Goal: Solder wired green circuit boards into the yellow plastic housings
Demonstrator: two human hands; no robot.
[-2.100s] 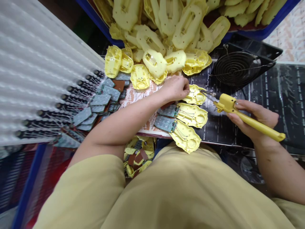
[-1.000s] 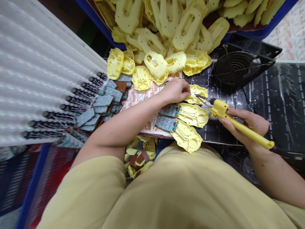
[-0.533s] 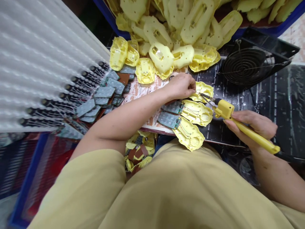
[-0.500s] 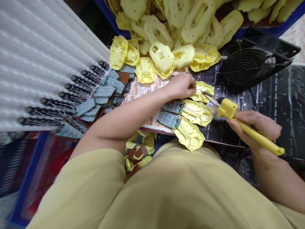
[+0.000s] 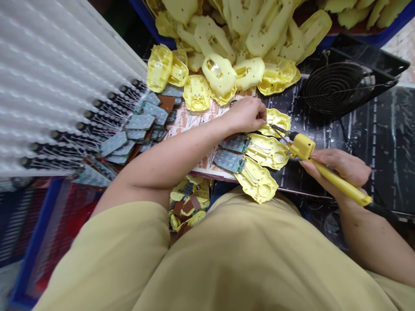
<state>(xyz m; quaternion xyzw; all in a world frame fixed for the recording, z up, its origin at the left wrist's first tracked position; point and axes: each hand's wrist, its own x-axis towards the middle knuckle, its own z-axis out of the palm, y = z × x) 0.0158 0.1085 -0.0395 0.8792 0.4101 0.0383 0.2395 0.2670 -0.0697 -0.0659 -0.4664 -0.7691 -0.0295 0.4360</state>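
Observation:
My right hand (image 5: 343,170) is closed around the yellow handle of a soldering iron (image 5: 335,178). The iron's thin tip reaches over the farthest yellow plastic shell half (image 5: 279,119), close to the fingers of my left hand (image 5: 251,113). Those left fingers are pinched together at the shell's left side; what they hold is too small to make out. Nearer to me lie two more shell halves, a middle one (image 5: 270,151) and a front one (image 5: 257,180). Thin wires join these two to grey-covered circuit boards (image 5: 229,160) on their left.
Grey-backed boards (image 5: 140,122) lie piled at left beside a white corrugated sheet (image 5: 65,77) with a row of black wired parts. Yellow shells (image 5: 220,75) heap up at the back, by a blue crate (image 5: 394,26). A black fan (image 5: 333,88) stands at right.
My right hand has shifted left with the soldering iron, bringing its tip further over the far shell, nearer my left fingers. The left hand stays almost in place.

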